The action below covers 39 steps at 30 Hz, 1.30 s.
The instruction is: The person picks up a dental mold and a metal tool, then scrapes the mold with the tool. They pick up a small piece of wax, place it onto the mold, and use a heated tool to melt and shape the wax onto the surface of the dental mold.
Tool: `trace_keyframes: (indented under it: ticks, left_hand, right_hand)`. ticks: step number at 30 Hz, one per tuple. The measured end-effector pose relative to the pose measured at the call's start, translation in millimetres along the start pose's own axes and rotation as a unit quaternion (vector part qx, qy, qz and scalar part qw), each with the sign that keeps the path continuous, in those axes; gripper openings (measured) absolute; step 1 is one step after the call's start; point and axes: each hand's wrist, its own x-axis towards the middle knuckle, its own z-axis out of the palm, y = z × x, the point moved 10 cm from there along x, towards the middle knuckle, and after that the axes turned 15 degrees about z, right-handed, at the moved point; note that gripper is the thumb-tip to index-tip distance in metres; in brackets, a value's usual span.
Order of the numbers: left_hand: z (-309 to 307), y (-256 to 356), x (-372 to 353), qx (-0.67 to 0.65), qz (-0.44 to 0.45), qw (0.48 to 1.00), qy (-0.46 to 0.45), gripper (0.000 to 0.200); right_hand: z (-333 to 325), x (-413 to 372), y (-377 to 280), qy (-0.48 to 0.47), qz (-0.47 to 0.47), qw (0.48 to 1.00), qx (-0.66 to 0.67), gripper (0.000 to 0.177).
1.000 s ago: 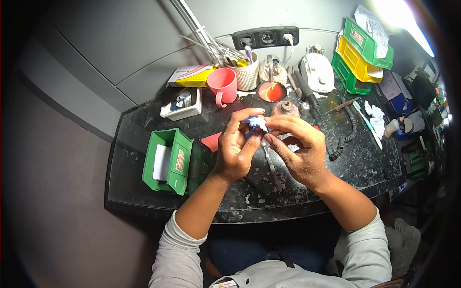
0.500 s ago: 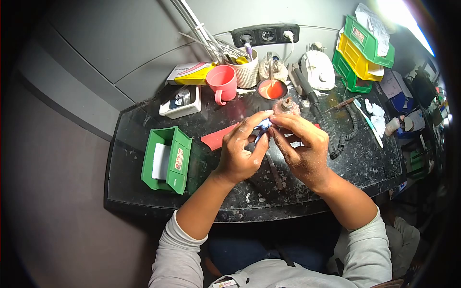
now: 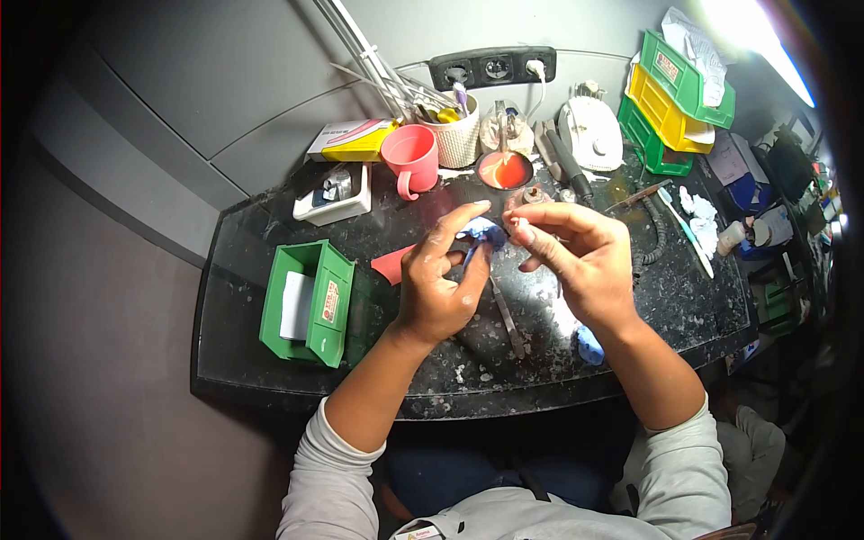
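Note:
My left hand (image 3: 439, 283) is closed around a small blue, irregular piece (image 3: 486, 234), held above the bench between thumb and fingers. To its right, my right hand (image 3: 587, 261) pinches a tiny pinkish-white bit (image 3: 519, 225) between thumb and forefinger; its exact kind is too small to make out. The two hands are slightly apart. Below them on the bench lies a slim metal hand tool (image 3: 508, 319). A red sheet (image 3: 391, 265) lies partly behind my left hand. Another blue lump (image 3: 589, 346) rests by my right wrist.
A green bin (image 3: 335, 310) stands at the left. Along the back are a pink mug (image 3: 410, 157), a woven pot of tools (image 3: 456, 142), a dish of red material (image 3: 505, 170) and stacked bins (image 3: 666, 112). A toothbrush (image 3: 688, 236) lies at the right.
My hands have drawn apart, my right hand shifting right with the tiny bit. More of the blue piece in my left hand shows, and the blue lump by my right wrist has come into sight.

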Motion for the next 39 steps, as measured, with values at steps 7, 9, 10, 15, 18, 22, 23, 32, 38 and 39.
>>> trace_keyframes:
  ticks: [7, 9, 10, 15, 18, 22, 23, 32, 38, 39]
  left_hand:
    - [-6.5, -2.1, -0.8, -0.041, -0.042, 0.997, 0.048, 0.044]
    - [-6.5, -3.0, -1.2, -0.038, -0.051, 0.997, 0.045, 0.043]
    - [-7.5, -3.7, -1.2, -0.041, -0.048, 0.997, 0.055, 0.042]
    - [-14.7, -8.1, 1.5, 0.029, -0.027, 0.999, 0.03, 0.035]
    - [-11.7, -33.5, -8.5, 0.141, -0.148, 0.976, -0.076, 0.031]
    - [-10.0, -40.3, -11.3, 0.08, -0.148, 0.985, -0.042, 0.032]
    - [-9.6, -39.3, -9.9, 0.016, -0.141, 0.99, -0.005, 0.033]
    - [-10.1, -12.1, 2.0, -0.144, -0.126, 0.979, 0.071, 0.043]
    - [-6.6, -2.5, -3.2, -0.112, -0.07, 0.99, 0.055, 0.043]
    - [-5.2, 3.2, -2.1, -0.059, -0.037, 0.997, 0.03, 0.043]
  right_hand:
    - [0.5, 7.2, 11.8, -0.104, 0.095, 0.984, 0.107, 0.025]
    - [1.7, 7.0, 12.8, -0.123, 0.099, 0.98, 0.123, 0.026]
    - [3.0, 6.8, 14.1, -0.132, 0.111, 0.977, 0.127, 0.027]
    - [5.9, 7.4, 16.6, -0.167, 0.122, 0.966, 0.157, 0.028]
    - [6.1, 7.9, 16.7, -0.176, 0.118, 0.964, 0.161, 0.027]
    - [8.3, 7.1, 15.2, -0.187, 0.119, 0.961, 0.166, 0.027]
    - [8.6, 6.6, 14.7, -0.188, 0.12, 0.961, 0.165, 0.027]
    - [-5.9, 1.9, -6.8, 0.029, -0.039, 0.994, -0.094, 0.018]
    - [11.2, -15.3, -32.7, 0.052, -0.199, 0.958, -0.198, 0.016]
    - [15.3, -18.6, -35.7, 0.05, -0.226, 0.946, -0.226, 0.017]
